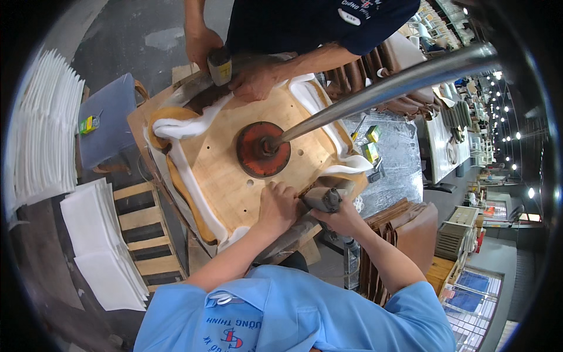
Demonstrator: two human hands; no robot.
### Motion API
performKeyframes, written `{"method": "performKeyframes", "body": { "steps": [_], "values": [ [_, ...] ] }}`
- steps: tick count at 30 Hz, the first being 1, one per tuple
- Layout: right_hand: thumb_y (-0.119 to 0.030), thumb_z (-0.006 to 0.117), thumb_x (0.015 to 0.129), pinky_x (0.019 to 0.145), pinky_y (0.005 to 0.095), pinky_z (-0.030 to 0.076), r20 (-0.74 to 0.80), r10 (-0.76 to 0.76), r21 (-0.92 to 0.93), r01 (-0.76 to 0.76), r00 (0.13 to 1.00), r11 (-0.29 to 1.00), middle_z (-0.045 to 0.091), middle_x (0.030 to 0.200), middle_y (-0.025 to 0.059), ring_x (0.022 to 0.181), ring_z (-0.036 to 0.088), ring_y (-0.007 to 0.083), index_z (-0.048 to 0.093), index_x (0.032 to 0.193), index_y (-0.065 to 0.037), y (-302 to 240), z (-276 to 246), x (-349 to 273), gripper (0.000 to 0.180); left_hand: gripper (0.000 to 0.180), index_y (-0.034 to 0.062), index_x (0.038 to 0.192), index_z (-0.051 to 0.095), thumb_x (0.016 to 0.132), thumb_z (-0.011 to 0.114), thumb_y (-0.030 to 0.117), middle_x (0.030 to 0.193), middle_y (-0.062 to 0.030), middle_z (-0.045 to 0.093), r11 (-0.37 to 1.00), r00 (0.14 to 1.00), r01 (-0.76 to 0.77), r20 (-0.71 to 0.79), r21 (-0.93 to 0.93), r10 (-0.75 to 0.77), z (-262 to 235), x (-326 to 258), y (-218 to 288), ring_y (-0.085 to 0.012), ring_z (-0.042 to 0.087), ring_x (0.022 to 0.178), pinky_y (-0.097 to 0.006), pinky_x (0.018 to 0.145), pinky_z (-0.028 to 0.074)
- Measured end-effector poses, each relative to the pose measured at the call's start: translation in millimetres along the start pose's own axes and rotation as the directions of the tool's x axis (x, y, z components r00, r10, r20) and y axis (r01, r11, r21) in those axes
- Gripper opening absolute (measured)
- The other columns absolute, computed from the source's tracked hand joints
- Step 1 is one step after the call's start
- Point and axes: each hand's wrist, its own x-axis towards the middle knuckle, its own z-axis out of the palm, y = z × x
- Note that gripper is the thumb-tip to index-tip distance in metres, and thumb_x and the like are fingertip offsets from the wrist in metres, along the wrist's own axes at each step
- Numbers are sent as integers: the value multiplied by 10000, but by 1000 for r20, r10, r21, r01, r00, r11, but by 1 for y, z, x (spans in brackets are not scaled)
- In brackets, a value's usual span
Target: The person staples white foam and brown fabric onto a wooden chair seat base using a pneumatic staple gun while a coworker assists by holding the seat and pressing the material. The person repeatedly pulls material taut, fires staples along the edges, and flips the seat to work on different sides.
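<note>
In front of me lies a wooden seat panel, underside up, with yellow foam and white padding folded over its rim. A red round press foot on a metal rod bears on its middle. My right hand is wrapped round a pneumatic staple gun, its nose at the panel's near edge. Close to its left, my left hand has curled fingers over the same edge, gripping the brown cover there; the thumb is hidden. Across the panel, another person's hands work with a second staple gun.
White foam sheets are stacked at left, beside a wooden pallet and a blue-grey padded seat. Brown cover pieces hang at right. Small green-yellow boxes and tools lie on a plastic-wrapped table.
</note>
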Motion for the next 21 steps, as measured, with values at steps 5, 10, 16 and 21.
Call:
{"method": "performKeyframes", "body": {
  "steps": [5,10,16,21],
  "values": [
    [-193,862,968,594,324,555,10,191,124,-191,982,974,748,887,51,648,670,128,723,1352,-28,4,-7,-12,441,200,81,978,766,869,849,226,1061,-137,681,1000,998,-11,68,18,10,-27,-8,5,-382,599,1099,-530,919,443],
    [-135,854,965,571,307,535,18,139,225,-140,990,964,720,850,17,622,631,108,719,1348,-27,4,-4,-27,420,170,80,928,768,858,856,208,1049,-131,670,999,999,-25,-25,31,25,-8,-11,7,-379,589,1098,-528,925,428],
    [-166,851,968,583,311,542,75,152,210,-165,986,964,718,828,19,615,630,105,714,1370,-27,7,-1,-26,447,108,81,871,727,869,817,141,1008,-130,628,998,984,-27,-177,-64,15,10,-10,6,-382,571,1058,-529,898,405],
    [-202,869,954,593,317,550,67,180,206,-191,981,960,726,829,30,615,643,111,721,1343,-21,-1,5,-20,454,81,75,877,718,885,791,108,1022,-126,624,995,987,-21,-163,-93,5,10,-11,7,-381,563,1057,-525,898,401]
  ]
}}
